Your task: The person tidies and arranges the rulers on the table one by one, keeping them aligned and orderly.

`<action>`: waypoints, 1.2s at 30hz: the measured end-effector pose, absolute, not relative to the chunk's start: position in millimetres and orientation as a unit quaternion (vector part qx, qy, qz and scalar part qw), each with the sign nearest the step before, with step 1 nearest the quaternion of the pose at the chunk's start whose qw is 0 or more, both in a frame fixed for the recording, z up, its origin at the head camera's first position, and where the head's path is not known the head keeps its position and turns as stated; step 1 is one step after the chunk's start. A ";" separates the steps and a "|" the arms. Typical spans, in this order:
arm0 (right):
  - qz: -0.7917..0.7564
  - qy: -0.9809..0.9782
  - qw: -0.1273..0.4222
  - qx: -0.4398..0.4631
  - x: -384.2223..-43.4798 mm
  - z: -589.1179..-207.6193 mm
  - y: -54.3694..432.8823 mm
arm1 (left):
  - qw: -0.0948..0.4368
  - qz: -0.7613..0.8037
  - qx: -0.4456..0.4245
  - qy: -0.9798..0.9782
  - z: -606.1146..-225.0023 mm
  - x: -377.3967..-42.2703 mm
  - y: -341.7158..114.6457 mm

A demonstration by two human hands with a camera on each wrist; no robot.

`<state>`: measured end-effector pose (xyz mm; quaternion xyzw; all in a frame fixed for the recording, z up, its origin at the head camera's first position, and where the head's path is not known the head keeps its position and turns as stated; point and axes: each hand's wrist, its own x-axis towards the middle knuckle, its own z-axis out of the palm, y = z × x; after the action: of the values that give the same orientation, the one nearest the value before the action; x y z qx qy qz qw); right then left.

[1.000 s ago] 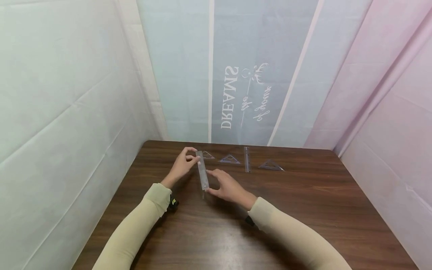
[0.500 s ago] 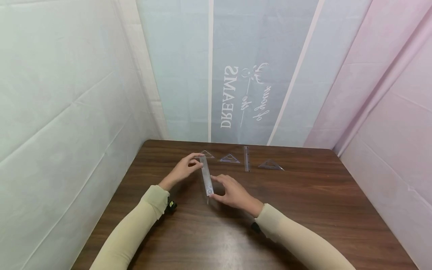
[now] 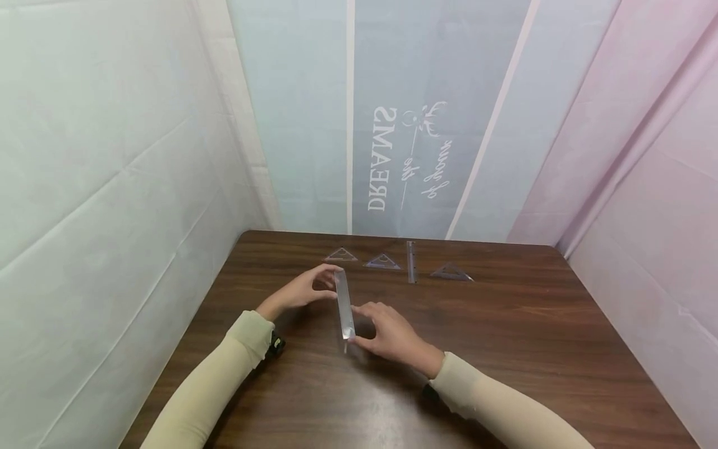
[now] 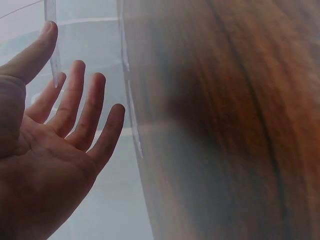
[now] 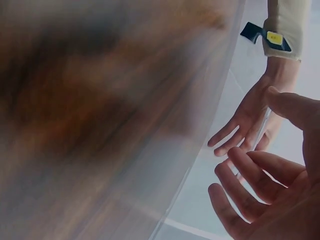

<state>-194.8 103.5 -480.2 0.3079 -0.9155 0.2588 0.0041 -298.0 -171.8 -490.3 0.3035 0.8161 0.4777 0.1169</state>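
Observation:
Between my two hands a clear, silvery ruler (image 3: 344, 305) is held above the table, its long side slanting away from me. My left hand (image 3: 310, 288) grips the far end. In the left wrist view its thumb and index finger press the thin edge of the ruler (image 4: 54, 57) from either side, the other fingers spread. My right hand (image 3: 395, 333) holds the near end, thumb at the lower corner and fingers along the right side. In the right wrist view the ruler (image 5: 261, 129) shows as a thin line between both hands.
Along the far side of the brown wooden table (image 3: 521, 324) lie a clear set square (image 3: 342, 255), a second set square (image 3: 383, 262), another ruler (image 3: 411, 262) and a dark-edged triangle (image 3: 451, 273). A printed cloth backdrop (image 3: 303, 125) stands behind the table; pale walls flank it.
Both hands have brought the ruler closer to me and slightly right. It has tilted and now looks narrower. The far-left set square, partly covered before, is now in full view.

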 end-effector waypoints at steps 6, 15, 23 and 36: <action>0.255 -0.916 0.008 0.310 -184.1 -481.3 98.4 | 0.119 0.446 0.303 0.833 -496.1 -291.3 -176.3; 0.233 -0.919 0.019 0.317 -175.3 -487.8 89.1 | 0.126 0.437 0.308 0.836 -498.3 -283.4 -182.6; 0.237 -0.916 0.005 0.325 -169.2 -493.9 81.5 | 0.144 0.416 0.300 0.846 -500.9 -278.9 -191.3; 0.245 -0.915 -0.019 0.321 -158.1 -501.5 65.4 | 0.157 0.373 0.331 0.853 -507.3 -273.1 -209.0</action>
<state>-158.1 65.4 -501.5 0.3208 -0.9147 0.2451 -0.0185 -273.1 -209.0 -507.3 0.3307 0.8526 0.3730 0.1568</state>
